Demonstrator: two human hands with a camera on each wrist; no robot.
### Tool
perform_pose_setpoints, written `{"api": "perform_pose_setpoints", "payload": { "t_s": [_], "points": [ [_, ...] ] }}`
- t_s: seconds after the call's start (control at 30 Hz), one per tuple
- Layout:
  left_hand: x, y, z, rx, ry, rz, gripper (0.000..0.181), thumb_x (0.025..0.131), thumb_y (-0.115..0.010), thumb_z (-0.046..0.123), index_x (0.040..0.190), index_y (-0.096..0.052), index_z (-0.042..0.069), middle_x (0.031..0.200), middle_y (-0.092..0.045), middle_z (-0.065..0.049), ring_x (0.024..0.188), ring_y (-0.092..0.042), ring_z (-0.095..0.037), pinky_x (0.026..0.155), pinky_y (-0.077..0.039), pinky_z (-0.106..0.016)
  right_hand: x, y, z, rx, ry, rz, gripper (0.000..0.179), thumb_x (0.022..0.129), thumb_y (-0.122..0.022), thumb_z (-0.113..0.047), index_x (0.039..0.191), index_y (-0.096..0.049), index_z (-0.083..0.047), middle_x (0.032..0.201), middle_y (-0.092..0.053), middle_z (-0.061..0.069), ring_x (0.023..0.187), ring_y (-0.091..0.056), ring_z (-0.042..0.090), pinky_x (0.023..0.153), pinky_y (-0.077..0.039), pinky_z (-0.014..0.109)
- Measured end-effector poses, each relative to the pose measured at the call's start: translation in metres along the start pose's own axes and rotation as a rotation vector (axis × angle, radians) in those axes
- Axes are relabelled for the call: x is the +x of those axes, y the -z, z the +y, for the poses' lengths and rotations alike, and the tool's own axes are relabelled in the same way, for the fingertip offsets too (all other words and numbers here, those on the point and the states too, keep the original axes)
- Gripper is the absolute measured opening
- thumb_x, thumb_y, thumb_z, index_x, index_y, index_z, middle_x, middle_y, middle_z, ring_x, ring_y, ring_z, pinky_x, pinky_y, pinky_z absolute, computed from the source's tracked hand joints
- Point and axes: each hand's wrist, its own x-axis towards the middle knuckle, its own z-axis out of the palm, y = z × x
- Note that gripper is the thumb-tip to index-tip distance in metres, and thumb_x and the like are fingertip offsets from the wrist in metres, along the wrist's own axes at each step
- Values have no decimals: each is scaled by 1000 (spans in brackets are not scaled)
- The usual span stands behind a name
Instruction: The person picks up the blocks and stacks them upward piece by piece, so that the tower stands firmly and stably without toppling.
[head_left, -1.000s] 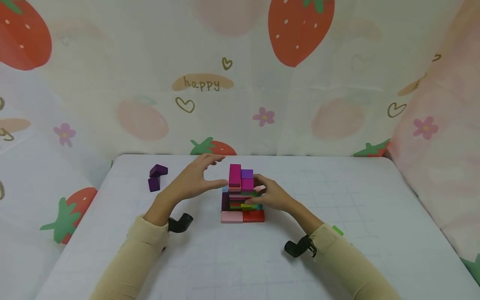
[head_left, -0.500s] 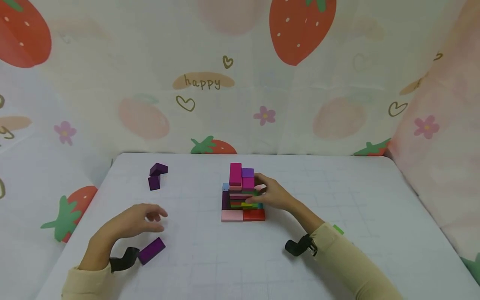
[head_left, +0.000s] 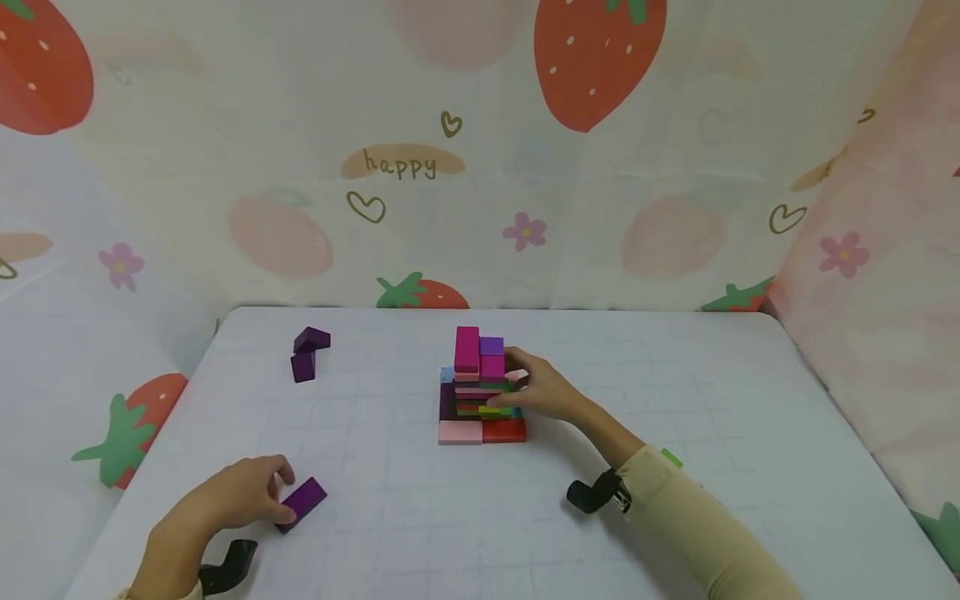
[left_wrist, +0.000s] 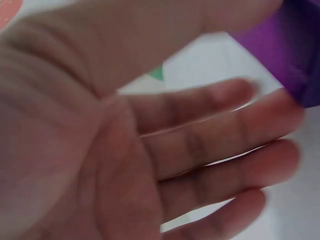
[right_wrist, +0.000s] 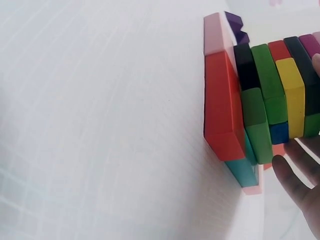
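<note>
My left hand (head_left: 232,496) is over a purple block (head_left: 305,498) lying at the near left of the table. Its thumb overlaps the block's near end. In the left wrist view, that purple block (left_wrist: 272,45) shows past the thumb, and the fingers (left_wrist: 200,142) stretch out with little bend. At mid-table, a tower of coloured wooden blocks (head_left: 467,350) stands on a pink and red base layer. My right hand (head_left: 551,392) holds the tower's right side, thumb in front and other fingers partly hidden behind. The right wrist view shows green, yellow and red blocks (right_wrist: 225,100) beside the fingers.
Two dark purple blocks (head_left: 303,365) lie close together at the far left of the table (head_left: 637,542). A bit of green (head_left: 672,457) peeks out beside the right sleeve. A strawberry-print cloth (head_left: 585,267) hangs behind the table.
My left hand has gone from beside the tower's top, down and left, to the purple block at the near left. My right hand stays at the tower, which has not moved.
</note>
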Motion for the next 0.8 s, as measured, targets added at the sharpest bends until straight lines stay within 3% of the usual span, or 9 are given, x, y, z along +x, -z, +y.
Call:
{"api": "perform_pose_setpoints", "payload": {
  "t_s": [0.1,0.27,0.47,0.63,0.8],
  "points": [
    [-1,-2,2,-4,11,41,50,79,-79,28,115,-57,1,78,-61,-3,71,-53,-17,67,-49,-36,0,-1,-1,-5,-4,0,75,80,-79,-26,143,-43,-14,136,-56,7,124,-52,27,99,-51,43],
    [-5,-7,7,-36,-40,93,50,81,-77,24,121,-56,4,72,-58,-2,67,-50,-16,61,-43,-31,0,-1,-1,-10,-7,2,74,80,-79,-26,144,-43,-15,135,-56,7,123,-53,27,98,-52,43],
    [-12,-14,12,-103,-61,16,65,72,-84,16,130,-56,14,77,-56,-3,72,-50,-17,64,-46,-31,-1,0,-2,-7,-1,-3,75,80,-79,-26,144,-42,-14,136,-56,7,123,-52,27,98,-52,43],
    [-10,-19,17,-59,-54,2,71,67,-87,13,130,-54,13,82,-55,-3,76,-51,-18,68,-49,-33,-1,0,-1,-9,16,-4,74,80,-79,-26,144,-43,-13,136,-56,8,123,-52,27,98,-51,43],
    [-5,-18,22,80,-108,116,64,64,-89,28,120,-62,11,92,-57,-3,82,-52,-18,76,-52,-40,-1,1,-2,-8,11,-4,74,80,-79,-25,143,-43,-12,136,-56,8,124,-52,27,98,-52,42]
  ]
}}
